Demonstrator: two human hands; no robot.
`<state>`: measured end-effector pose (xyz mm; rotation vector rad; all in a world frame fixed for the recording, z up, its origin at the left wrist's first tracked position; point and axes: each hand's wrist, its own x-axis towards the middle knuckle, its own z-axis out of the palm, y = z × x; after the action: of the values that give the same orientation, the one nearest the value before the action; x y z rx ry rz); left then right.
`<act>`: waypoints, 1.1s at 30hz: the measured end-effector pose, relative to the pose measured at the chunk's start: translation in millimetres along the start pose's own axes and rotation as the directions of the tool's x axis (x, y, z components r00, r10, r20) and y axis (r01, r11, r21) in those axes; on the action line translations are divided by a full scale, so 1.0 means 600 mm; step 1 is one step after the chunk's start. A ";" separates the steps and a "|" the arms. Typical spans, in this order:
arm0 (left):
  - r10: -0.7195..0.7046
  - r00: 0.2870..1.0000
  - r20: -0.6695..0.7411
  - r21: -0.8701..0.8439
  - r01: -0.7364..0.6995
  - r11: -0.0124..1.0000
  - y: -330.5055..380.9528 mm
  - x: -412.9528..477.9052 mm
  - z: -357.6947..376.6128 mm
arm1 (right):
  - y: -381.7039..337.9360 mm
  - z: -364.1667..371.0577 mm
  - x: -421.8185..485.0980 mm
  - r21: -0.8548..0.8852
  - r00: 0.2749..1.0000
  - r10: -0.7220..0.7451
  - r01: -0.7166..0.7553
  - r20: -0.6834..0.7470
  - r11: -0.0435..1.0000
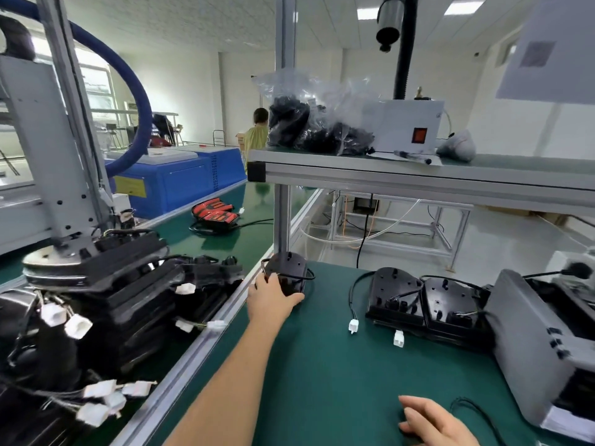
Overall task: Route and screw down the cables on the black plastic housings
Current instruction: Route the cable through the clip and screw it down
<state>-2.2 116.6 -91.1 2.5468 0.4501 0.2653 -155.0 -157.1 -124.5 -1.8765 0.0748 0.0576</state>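
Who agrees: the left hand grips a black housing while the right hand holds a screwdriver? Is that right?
No. In the head view the right hand holds nothing; it rests open on the green mat. The left hand does grip the black housing.

A bright white room was seen: plain walls (193, 75), and a tiled ceiling (193, 20) lit by recessed panel lights (367, 12). Windows (96, 88) were made out at far left, with daylight pouring through. A pale glossy floor (508, 239) was shown beyond the green-topped counter (322, 365). An aluminium-framed shelf (418, 178) was carried above it, and a blue machine cabinet (180, 185) was parked behind the green conveyor belt (177, 231). A person in a yellow top (257, 135) was glimpsed far back.
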 end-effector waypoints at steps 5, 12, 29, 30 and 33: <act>-0.021 0.999 0.036 0.176 0.014 0.984 0.008 0.071 0.026 | 0.017 0.009 -0.001 -0.034 0.995 -0.084 0.082 -0.059 0.996; -0.034 0.991 0.126 0.274 -0.002 0.962 0.021 0.101 0.061 | 0.028 -0.001 0.020 -0.048 0.999 0.012 -0.013 -0.030 0.999; -0.071 0.987 0.147 0.048 0.065 0.997 0.055 -0.001 0.031 | 0.037 -0.007 0.024 0.009 0.996 0.063 -0.064 0.063 0.998; -0.057 0.987 0.153 0.042 0.051 0.998 0.057 -0.025 0.031 | 0.036 -0.009 0.024 0.018 0.995 0.071 -0.072 0.072 0.997; 0.006 0.989 0.145 0.047 -0.013 0.999 0.057 -0.105 0.029 | 0.031 -0.013 0.025 0.046 0.989 0.108 -0.113 0.097 0.993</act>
<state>-46.6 57.8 -93.5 2.5935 0.3929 0.0734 -141.6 -170.8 -141.2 -1.8149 0.1144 0.2182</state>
